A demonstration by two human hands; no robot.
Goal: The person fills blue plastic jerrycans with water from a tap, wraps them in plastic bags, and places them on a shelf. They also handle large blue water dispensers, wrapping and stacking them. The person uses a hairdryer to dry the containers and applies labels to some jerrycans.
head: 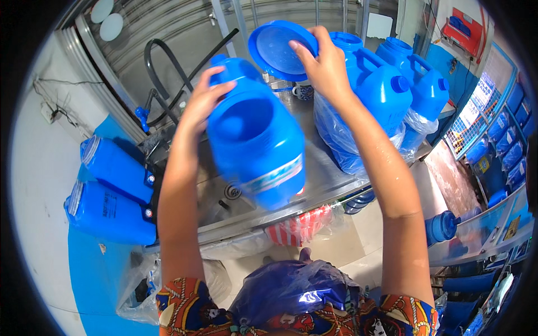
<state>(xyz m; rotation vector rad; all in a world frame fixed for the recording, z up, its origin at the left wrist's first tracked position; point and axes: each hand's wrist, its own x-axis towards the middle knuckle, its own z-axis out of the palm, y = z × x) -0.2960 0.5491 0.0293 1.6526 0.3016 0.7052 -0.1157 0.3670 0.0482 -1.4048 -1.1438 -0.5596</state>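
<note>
My left hand (206, 98) grips the top of a blue plastic water container (273, 143), slightly blurred, whose wide round mouth is uncovered. It is tilted above a stainless steel sink, where a drain (232, 191) shows. My right hand (323, 63) holds a round blue lid (282, 50) by its edge, its underside towards me, up and to the right of the container's mouth. Right of it, a blue jug (378, 101) with a handle and a side cap stands partly in clear plastic on the steel counter (323, 180).
Another blue jug (426, 92) stands farther right. Two blue containers (113, 210) lie left of the sink. A black hose (159, 44) and a blue faucet (143, 115) are at the back left. A patterned mug (303, 91) sits behind. A red-striped plastic bag (298, 227) hangs below the counter.
</note>
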